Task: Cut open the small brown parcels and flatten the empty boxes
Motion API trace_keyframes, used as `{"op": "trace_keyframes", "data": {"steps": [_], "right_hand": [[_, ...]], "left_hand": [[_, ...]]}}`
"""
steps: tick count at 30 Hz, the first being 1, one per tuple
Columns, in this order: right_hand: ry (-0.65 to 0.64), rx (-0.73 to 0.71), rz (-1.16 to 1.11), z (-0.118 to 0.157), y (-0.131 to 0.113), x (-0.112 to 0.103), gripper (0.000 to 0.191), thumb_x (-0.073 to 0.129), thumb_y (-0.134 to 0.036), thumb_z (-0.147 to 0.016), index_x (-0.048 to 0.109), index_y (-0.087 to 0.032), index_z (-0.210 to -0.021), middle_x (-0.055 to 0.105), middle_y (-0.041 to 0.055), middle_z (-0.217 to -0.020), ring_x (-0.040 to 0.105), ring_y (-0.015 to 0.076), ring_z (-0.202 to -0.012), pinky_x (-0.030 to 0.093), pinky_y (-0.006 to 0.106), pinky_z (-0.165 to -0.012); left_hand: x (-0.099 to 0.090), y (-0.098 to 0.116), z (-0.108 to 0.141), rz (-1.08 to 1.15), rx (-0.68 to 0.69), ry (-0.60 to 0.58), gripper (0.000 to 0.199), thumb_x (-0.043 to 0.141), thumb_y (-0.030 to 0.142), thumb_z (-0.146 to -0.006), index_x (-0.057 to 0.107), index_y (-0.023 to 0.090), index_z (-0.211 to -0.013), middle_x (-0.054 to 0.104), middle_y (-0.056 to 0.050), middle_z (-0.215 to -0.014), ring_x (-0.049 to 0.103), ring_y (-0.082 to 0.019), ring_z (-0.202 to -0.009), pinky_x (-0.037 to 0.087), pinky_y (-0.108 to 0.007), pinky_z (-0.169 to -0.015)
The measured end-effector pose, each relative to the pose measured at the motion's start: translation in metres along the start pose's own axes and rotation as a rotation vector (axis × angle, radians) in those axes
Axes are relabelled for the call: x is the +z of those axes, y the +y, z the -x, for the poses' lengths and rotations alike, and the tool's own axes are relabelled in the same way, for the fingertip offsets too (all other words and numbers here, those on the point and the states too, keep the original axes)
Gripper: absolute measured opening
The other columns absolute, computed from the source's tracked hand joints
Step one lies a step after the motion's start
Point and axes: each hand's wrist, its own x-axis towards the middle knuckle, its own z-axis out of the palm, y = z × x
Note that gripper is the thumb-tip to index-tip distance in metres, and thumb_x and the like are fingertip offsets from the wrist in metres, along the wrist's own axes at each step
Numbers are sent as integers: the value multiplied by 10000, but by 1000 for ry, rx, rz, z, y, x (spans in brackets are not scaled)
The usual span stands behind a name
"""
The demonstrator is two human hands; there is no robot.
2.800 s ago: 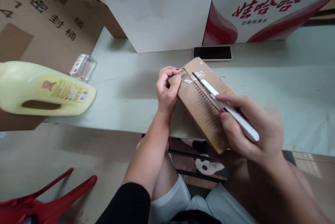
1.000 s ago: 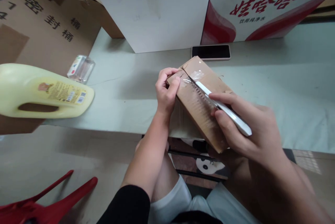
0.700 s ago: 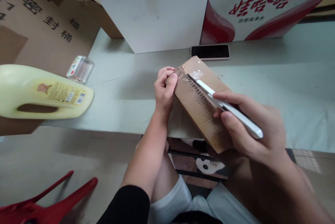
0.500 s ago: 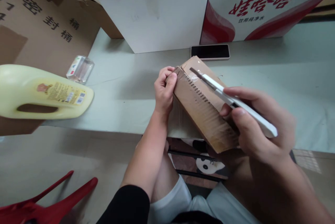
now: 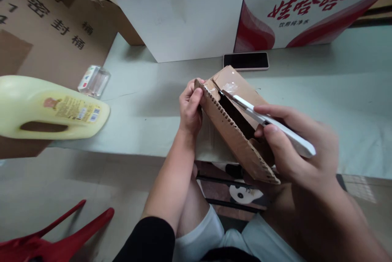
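A small brown cardboard box (image 5: 234,137) is tilted at the table's near edge, with one flap lifted and a dark gap showing inside. My left hand (image 5: 191,104) pinches the upper left corner of that flap, thumb on its outer face. In my right hand (image 5: 301,147) is a white utility knife (image 5: 280,129), its blade out and pointing up and left. The blade tip lies at the far end of the gap, by some clear tape; whether it touches the cardboard I cannot tell. What the box holds is hidden in shadow.
Behind the box lies a phone (image 5: 246,61), in front of a white carton (image 5: 183,16) and a red-and-white carton (image 5: 294,12). On the left are a yellow jug (image 5: 73,108), a small clear container (image 5: 94,81) and a large cardboard box (image 5: 58,4). A red chair (image 5: 61,233) stands below.
The box flap has swung up toward me under my left hand, opening a dark gap. My right hand has shifted slightly left and down with the knife.
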Motion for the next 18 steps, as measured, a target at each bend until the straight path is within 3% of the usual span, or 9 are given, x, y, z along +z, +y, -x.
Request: {"op": "trace_keyframes", "data": {"steps": [11,18], "right_hand": [[-58,-101,213,-6,-3,5,225,548,-241,-948,713,-182,-1089,768,46,-848,699,160,-633,541,269,-606],[-78,-208,338,-5,2,9,263,538,-262,-975,706,-200,-1168,788,83,-1021,754,229,-801,550,314,-628]], "left_hand": [[3,4,3,57,3,-48,428,749,627,-755,631,218,-791,579,-14,-830,563,-131,-771,504,-275,-787],[2,3,2,34,5,-46,424,738,639,-759,639,230,-811,573,-13,-819,560,-138,-767,496,-281,-772]]}}
